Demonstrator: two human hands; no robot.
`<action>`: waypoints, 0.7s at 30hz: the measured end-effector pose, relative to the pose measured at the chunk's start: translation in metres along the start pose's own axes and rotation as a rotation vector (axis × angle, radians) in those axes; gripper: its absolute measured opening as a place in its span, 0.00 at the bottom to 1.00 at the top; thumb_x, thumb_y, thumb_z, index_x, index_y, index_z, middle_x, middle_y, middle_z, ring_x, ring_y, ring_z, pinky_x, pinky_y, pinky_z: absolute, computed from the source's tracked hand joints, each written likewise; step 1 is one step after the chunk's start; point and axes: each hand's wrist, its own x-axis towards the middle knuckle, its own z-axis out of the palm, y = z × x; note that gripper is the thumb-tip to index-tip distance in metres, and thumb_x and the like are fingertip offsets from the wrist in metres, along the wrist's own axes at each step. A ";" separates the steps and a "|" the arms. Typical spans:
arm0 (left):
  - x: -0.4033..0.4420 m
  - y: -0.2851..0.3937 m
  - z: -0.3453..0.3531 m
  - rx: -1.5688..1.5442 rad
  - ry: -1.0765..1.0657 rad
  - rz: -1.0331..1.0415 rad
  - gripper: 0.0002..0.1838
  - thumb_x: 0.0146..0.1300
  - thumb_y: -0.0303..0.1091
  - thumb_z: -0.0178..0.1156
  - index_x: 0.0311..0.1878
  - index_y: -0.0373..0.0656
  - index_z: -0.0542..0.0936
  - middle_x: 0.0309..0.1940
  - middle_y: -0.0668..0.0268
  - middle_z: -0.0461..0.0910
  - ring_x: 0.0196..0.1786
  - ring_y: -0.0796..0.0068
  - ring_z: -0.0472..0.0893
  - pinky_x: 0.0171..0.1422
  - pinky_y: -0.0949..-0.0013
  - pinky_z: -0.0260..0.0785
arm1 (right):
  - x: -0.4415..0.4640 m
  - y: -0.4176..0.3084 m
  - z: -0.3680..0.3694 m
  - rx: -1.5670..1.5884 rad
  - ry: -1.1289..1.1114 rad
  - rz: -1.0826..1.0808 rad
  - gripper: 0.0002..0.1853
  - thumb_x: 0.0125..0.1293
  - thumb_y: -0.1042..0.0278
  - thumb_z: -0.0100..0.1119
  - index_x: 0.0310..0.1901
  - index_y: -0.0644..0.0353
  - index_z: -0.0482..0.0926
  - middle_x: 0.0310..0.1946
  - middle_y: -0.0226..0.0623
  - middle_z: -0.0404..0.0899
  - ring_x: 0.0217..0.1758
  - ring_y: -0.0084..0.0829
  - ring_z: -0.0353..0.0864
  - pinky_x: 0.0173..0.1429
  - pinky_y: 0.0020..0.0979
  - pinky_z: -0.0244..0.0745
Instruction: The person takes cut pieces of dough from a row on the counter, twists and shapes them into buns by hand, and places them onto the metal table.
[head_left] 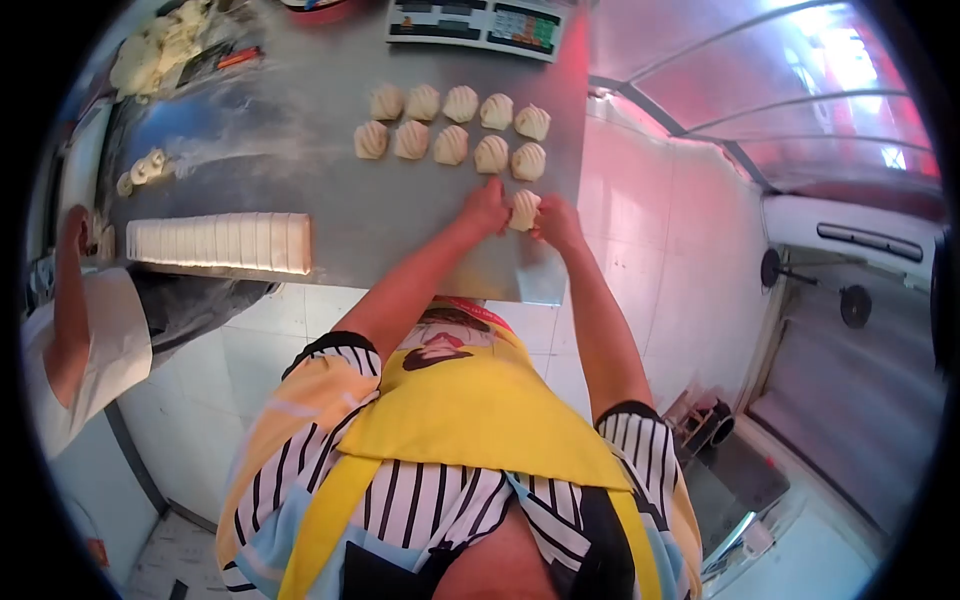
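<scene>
A small shaped dough piece (525, 210) with ridged folds on top sits near the right front corner of the metal table. My left hand (487, 207) is at its left side, fingers curled in against it. My right hand (557, 222) grips its right side. Beyond my hands, several similar ridged dough pieces (451, 145) stand in two rows. To the left lies a long pale dough block (218, 243) marked into upright slices. The undersides of my fingers are hidden.
A scale (475, 24) stands at the table's (330, 200) far edge. Dough scraps (160, 50) and small dough bits (147, 168) lie at the left, near an orange-handled tool (238, 58). A co-worker's arm (72, 300) is at the far left. The table's right edge is close to my right hand.
</scene>
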 end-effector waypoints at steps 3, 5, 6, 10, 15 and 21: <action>-0.044 -0.020 -0.049 -0.218 -0.015 0.141 0.19 0.52 0.26 0.62 0.46 0.36 0.67 0.24 0.57 0.78 0.22 0.69 0.79 0.27 0.66 0.72 | -0.045 -0.041 -0.025 -0.204 0.188 -0.150 0.14 0.54 0.62 0.64 0.38 0.61 0.76 0.26 0.41 0.80 0.28 0.30 0.79 0.34 0.32 0.74; -0.077 -0.051 -0.080 -0.378 0.010 0.007 0.19 0.55 0.28 0.61 0.48 0.36 0.68 0.25 0.61 0.78 0.24 0.72 0.79 0.28 0.71 0.72 | -0.043 -0.070 0.011 -0.032 0.001 -0.255 0.15 0.53 0.61 0.65 0.37 0.63 0.77 0.28 0.42 0.80 0.30 0.32 0.80 0.37 0.32 0.74; -0.095 -0.065 -0.093 -0.458 0.021 -0.051 0.19 0.57 0.29 0.61 0.49 0.36 0.68 0.25 0.63 0.78 0.25 0.74 0.79 0.28 0.73 0.72 | -0.044 -0.085 0.034 0.057 -0.092 -0.300 0.16 0.53 0.60 0.65 0.37 0.63 0.77 0.29 0.42 0.80 0.31 0.33 0.80 0.38 0.32 0.74; -0.153 -0.098 -0.121 -0.781 0.150 -0.250 0.14 0.61 0.31 0.58 0.47 0.36 0.70 0.29 0.62 0.78 0.26 0.73 0.79 0.28 0.74 0.72 | -0.032 -0.183 0.169 -0.167 -0.618 -0.551 0.23 0.49 0.54 0.67 0.39 0.64 0.78 0.35 0.47 0.79 0.41 0.40 0.78 0.49 0.35 0.72; -0.184 -0.122 -0.125 -1.049 0.235 -0.330 0.12 0.63 0.34 0.55 0.45 0.35 0.73 0.33 0.60 0.78 0.32 0.72 0.80 0.34 0.73 0.74 | -0.028 -0.230 0.304 -0.566 -0.360 -0.933 0.22 0.47 0.55 0.68 0.38 0.63 0.76 0.28 0.41 0.74 0.38 0.38 0.76 0.45 0.35 0.70; -0.157 -0.144 -0.129 -1.538 0.212 -0.028 0.13 0.66 0.31 0.49 0.51 0.36 0.72 0.42 0.60 0.77 0.44 0.70 0.78 0.50 0.69 0.72 | -0.046 -0.249 0.295 -0.462 -0.819 -0.817 0.26 0.41 0.59 0.73 0.39 0.63 0.73 0.31 0.38 0.76 0.36 0.39 0.76 0.43 0.33 0.71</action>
